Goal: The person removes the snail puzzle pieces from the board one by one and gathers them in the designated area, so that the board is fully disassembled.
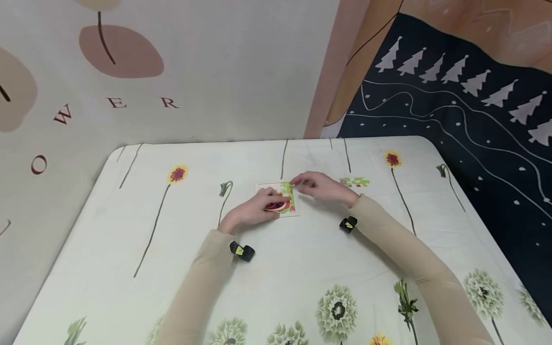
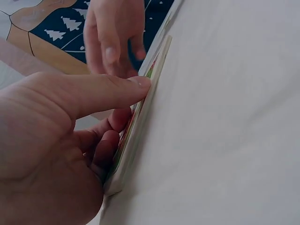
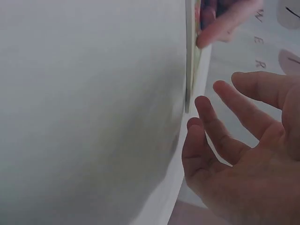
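A small picture-puzzle board [image 1: 294, 196] with a pale rim lies flat on the cloth, printed in green and red. My left hand [image 1: 257, 207] rests over its left part and covers some of the picture. In the left wrist view the thumb [image 2: 117, 93] reaches across to the board's edge, while the other fingers bend over its face. Near the board's upper right corner is my right hand [image 1: 321, 186], its fingers loosely bent. The right wrist view shows those fingers [image 3: 220, 126] spread apart, with nothing between them, beside the board's end [image 3: 189, 70].
Several small green and pink puzzle pieces [image 1: 355, 182] lie just right of the right hand. A white flower-print cloth [image 1: 297, 258] covers the table. Behind stand a pale printed backdrop [image 1: 241, 72] and a dark one with white trees [image 1: 431, 96].
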### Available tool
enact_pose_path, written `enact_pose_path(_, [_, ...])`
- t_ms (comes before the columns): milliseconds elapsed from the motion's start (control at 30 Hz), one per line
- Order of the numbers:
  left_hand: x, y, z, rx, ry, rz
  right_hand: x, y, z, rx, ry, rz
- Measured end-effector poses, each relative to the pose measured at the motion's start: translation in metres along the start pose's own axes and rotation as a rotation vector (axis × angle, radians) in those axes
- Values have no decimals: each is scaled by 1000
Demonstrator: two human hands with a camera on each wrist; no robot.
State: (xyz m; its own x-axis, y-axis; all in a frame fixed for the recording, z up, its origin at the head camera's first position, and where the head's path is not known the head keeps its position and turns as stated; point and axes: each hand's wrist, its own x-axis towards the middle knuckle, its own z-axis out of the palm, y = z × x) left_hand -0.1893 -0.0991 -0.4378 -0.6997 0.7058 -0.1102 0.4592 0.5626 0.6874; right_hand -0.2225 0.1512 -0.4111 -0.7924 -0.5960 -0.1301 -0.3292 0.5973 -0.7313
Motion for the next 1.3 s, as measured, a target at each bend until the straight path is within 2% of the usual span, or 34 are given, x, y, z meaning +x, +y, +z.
enact_pose_path(233, [0,-2,1,-5,10,37,23,-10,9,-144,-29,-132])
enact_pose_path(433, [0,-2,0,-18,19,56,32,-10,12,-156,-44,-126])
enact_pose_path(700, [1,-3,1,-23,11,40,36,-2,10,-166,-59,-194])
enact_pose_path(1033, [0,-3,0,-26,17,51,38,-1,8,-114,-90,-109])
enact_pose_path(1300, [1,-4,1,-27,14,44,36,-3,7,-22,-92,-113])
